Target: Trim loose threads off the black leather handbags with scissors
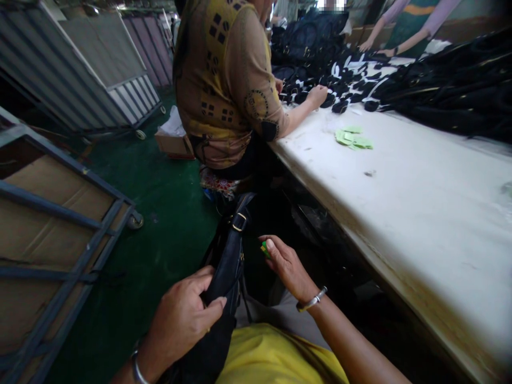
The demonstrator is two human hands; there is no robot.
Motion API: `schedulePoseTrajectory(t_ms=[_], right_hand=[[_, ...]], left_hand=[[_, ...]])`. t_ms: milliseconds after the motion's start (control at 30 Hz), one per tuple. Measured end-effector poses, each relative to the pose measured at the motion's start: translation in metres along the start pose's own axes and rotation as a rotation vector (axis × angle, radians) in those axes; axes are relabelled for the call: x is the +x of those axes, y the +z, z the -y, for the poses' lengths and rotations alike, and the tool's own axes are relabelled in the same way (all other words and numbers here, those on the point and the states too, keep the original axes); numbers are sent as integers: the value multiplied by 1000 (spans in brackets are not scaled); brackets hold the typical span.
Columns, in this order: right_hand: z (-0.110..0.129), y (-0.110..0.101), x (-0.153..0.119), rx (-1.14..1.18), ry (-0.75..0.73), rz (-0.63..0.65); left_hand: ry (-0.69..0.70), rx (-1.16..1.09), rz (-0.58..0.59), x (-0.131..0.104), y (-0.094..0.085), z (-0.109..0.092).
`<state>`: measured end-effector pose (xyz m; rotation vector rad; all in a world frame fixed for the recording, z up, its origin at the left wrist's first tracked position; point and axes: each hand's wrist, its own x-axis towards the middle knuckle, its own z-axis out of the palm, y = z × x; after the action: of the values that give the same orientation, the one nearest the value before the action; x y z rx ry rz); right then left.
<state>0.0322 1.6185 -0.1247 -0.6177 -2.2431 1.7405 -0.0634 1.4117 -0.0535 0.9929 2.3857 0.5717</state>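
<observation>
Gripping a black bag (224,277) in my lap, I clenched my left hand (182,317) around its upper edge, thumb pressed over the dark leather just below the strap with the brass buckle (239,221). My right hand (286,266) hung just beside the bag, its fingers curled around a small green tag (265,249) pinched at the fingertips, a silver bracelet (312,300) on that wrist. The long white table (420,213) ran to the right of the bag, with a few green tags (354,137) lying loose on it farther along. Beyond the bag a co-worker (228,80) in a yellow patterned top sat at that table, one hand (318,96) on a heap of black pieces (360,80). A metal cart (60,234) lined with cardboard stood to the left of the bag on the green floor (160,213).
</observation>
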Motion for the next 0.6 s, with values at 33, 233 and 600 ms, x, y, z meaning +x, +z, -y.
schedulePoseTrajectory(t_ms=[33,233,600], right_hand=[[2,-1,0,-13,-14,7],[14,2,-1,-83,-93,51],[-25,-2,12,169,88,-30]], left_hand=[[6,-29,2,0,-1,2],[14,-181,-29,-5,-3,16],[-21,-879,-280,-45,-43,64]])
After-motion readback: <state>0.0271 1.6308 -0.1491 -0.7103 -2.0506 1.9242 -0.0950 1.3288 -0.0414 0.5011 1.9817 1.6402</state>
